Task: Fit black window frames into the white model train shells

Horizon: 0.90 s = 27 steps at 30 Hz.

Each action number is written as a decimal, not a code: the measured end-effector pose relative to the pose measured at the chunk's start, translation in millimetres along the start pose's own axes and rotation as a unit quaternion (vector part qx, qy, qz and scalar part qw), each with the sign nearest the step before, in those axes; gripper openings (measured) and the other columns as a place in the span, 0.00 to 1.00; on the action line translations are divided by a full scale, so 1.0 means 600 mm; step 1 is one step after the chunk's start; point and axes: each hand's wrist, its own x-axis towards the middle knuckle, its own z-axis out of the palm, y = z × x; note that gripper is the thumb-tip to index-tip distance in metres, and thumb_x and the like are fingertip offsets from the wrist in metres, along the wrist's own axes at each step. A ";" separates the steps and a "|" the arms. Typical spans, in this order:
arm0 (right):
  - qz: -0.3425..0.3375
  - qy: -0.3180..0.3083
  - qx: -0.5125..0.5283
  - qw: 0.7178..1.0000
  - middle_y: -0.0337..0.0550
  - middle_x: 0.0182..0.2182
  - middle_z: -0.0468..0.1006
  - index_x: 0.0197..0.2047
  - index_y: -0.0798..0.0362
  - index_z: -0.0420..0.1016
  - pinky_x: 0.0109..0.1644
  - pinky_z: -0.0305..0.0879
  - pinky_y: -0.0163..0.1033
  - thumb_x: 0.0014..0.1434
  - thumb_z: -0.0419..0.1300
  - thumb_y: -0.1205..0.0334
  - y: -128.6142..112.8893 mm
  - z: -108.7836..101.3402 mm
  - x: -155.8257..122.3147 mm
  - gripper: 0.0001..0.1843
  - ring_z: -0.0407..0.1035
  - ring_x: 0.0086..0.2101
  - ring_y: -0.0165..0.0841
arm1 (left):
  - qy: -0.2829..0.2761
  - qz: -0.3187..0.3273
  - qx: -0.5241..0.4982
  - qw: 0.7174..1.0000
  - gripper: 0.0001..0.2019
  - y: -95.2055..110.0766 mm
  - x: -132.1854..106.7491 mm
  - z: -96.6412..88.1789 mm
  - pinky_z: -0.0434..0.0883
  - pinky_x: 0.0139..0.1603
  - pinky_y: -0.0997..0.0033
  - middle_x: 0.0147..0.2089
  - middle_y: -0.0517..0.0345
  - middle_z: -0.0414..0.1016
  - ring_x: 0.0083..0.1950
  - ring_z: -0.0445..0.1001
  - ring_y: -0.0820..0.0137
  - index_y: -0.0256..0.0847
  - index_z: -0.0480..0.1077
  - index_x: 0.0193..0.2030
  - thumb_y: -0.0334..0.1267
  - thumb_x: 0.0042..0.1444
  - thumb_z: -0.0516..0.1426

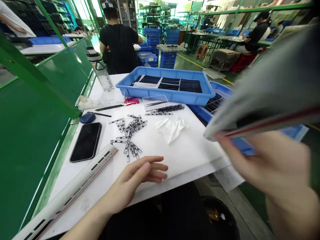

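My right hand (270,163), smeared by motion, grips a long white model train shell (265,86) with a red stripe, raised at the right beyond the table edge. Over the front of the white table my left hand (142,173) is open, fingers stretched out and holding nothing. A second white train shell (82,183), with dark window openings and a red line, lies slanted along the table's left side. Small black-framed clear strips (131,130) are scattered in a loose pile beyond my left hand. A crumpled white cloth (172,129) lies to their right.
A black phone (85,142), a dark blue oval object (87,117) and a water bottle (103,75) stand or lie at left. Behind is a blue tray (165,95) of dark strips; another blue tray (217,87) sits lower right. A person (120,43) sits ahead.
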 end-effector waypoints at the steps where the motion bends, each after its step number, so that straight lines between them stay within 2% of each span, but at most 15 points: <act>1: -0.061 -0.052 -0.034 0.996 0.43 0.39 0.88 0.46 0.42 0.87 0.37 0.73 0.40 0.60 0.70 0.70 0.007 0.016 -0.004 0.14 0.79 0.35 0.36 | -0.012 -0.015 -0.020 1.000 0.26 0.003 0.002 -0.008 0.82 0.54 0.52 0.56 0.38 0.85 0.54 0.85 0.50 0.43 0.79 0.61 0.59 0.70 0.55; 4: -0.188 -0.171 -0.067 0.965 0.47 0.41 0.88 0.50 0.48 0.84 0.40 0.76 0.44 0.65 0.62 0.74 0.014 0.083 -0.032 0.16 0.80 0.37 0.40 | -0.040 -0.086 -0.101 0.990 0.39 0.011 0.007 -0.027 0.85 0.40 0.54 0.54 0.34 0.85 0.49 0.87 0.46 0.41 0.76 0.64 0.71 0.66 0.48; 6: -0.241 -0.214 -0.070 0.944 0.50 0.40 0.87 0.49 0.52 0.83 0.40 0.77 0.47 0.67 0.56 0.75 0.012 0.117 -0.055 0.16 0.80 0.37 0.42 | -0.044 -0.141 -0.144 0.978 0.41 0.012 0.005 -0.035 0.84 0.34 0.59 0.54 0.37 0.84 0.46 0.88 0.46 0.42 0.74 0.66 0.74 0.62 0.51; 7: -0.256 -0.229 -0.068 0.937 0.50 0.40 0.87 0.47 0.54 0.83 0.40 0.78 0.47 0.67 0.55 0.75 0.010 0.125 -0.062 0.16 0.80 0.37 0.42 | -0.040 -0.158 -0.150 0.975 0.38 0.011 0.002 -0.038 0.84 0.32 0.63 0.54 0.39 0.83 0.45 0.88 0.48 0.44 0.73 0.67 0.71 0.61 0.57; 9: -0.275 -0.255 -0.062 0.925 0.48 0.36 0.87 0.44 0.54 0.82 0.37 0.78 0.44 0.68 0.58 0.73 0.007 0.119 -0.063 0.12 0.80 0.33 0.39 | -0.019 -0.171 -0.107 0.979 0.32 0.009 -0.008 -0.041 0.82 0.30 0.68 0.56 0.43 0.82 0.44 0.88 0.52 0.47 0.72 0.67 0.58 0.60 0.67; 11: -0.302 -0.273 -0.044 0.912 0.42 0.32 0.87 0.43 0.52 0.81 0.33 0.76 0.39 0.67 0.65 0.68 0.005 0.101 -0.041 0.04 0.79 0.29 0.34 | 0.012 -0.169 -0.012 0.986 0.30 0.009 -0.019 -0.042 0.83 0.32 0.70 0.61 0.45 0.79 0.43 0.88 0.59 0.50 0.71 0.68 0.47 0.60 0.69; 13: -0.322 -0.271 -0.023 0.907 0.37 0.28 0.86 0.41 0.49 0.82 0.30 0.74 0.36 0.66 0.68 0.61 0.011 0.093 0.004 0.02 0.77 0.25 0.31 | 0.036 -0.174 0.099 0.979 0.29 0.013 -0.027 -0.039 0.83 0.36 0.69 0.66 0.46 0.76 0.44 0.87 0.61 0.51 0.70 0.69 0.46 0.62 0.67; 14: -0.297 -0.273 -0.031 0.914 0.37 0.28 0.86 0.40 0.49 0.82 0.31 0.73 0.36 0.68 0.66 0.60 0.018 0.099 0.033 0.04 0.77 0.25 0.30 | 0.041 -0.175 0.155 0.971 0.29 0.018 -0.028 -0.038 0.83 0.42 0.68 0.68 0.48 0.75 0.48 0.86 0.60 0.52 0.70 0.69 0.45 0.62 0.67; 16: -0.237 -0.268 -0.055 0.932 0.36 0.26 0.85 0.36 0.49 0.82 0.30 0.71 0.34 0.71 0.61 0.62 0.045 0.139 0.093 0.12 0.77 0.25 0.28 | 0.044 -0.179 0.234 0.955 0.29 0.029 -0.028 -0.033 0.80 0.55 0.67 0.69 0.54 0.76 0.60 0.81 0.57 0.53 0.71 0.68 0.44 0.60 0.67; 18: -0.180 -0.317 -0.122 0.923 0.45 0.41 0.88 0.46 0.53 0.84 0.40 0.75 0.38 0.70 0.61 0.62 0.083 0.203 0.146 0.09 0.82 0.38 0.36 | 0.056 -0.184 0.278 0.941 0.26 0.041 -0.023 -0.028 0.76 0.60 0.67 0.64 0.59 0.80 0.65 0.77 0.56 0.54 0.73 0.65 0.46 0.59 0.65; 20: -0.151 -0.355 -0.167 0.907 0.52 0.45 0.87 0.47 0.58 0.85 0.45 0.76 0.43 0.67 0.65 0.65 0.120 0.269 0.184 0.09 0.82 0.44 0.43 | 0.072 -0.199 0.295 0.932 0.23 0.051 -0.018 -0.024 0.76 0.55 0.68 0.59 0.61 0.83 0.58 0.80 0.57 0.55 0.74 0.62 0.51 0.60 0.63; 22: -0.144 -0.391 -0.193 0.888 0.52 0.45 0.86 0.47 0.58 0.84 0.47 0.76 0.46 0.66 0.67 0.65 0.146 0.319 0.204 0.08 0.80 0.45 0.43 | 0.067 -0.219 0.299 0.926 0.23 0.058 -0.014 -0.022 0.76 0.46 0.70 0.54 0.62 0.85 0.51 0.82 0.60 0.55 0.75 0.62 0.54 0.62 0.60; 24: -0.148 -0.414 -0.204 0.875 0.48 0.44 0.85 0.45 0.57 0.83 0.48 0.76 0.47 0.68 0.65 0.64 0.157 0.345 0.209 0.06 0.79 0.46 0.40 | 0.044 -0.227 0.294 0.927 0.20 0.062 -0.012 -0.024 0.74 0.40 0.73 0.52 0.62 0.85 0.49 0.82 0.61 0.54 0.75 0.60 0.51 0.63 0.59; 27: -0.152 -0.420 -0.197 0.873 0.46 0.41 0.85 0.40 0.56 0.83 0.47 0.74 0.46 0.68 0.62 0.67 0.158 0.353 0.205 0.07 0.78 0.47 0.41 | 0.008 -0.216 0.311 0.926 0.14 0.060 -0.010 -0.031 0.74 0.37 0.76 0.51 0.62 0.85 0.50 0.83 0.62 0.51 0.75 0.55 0.43 0.62 0.58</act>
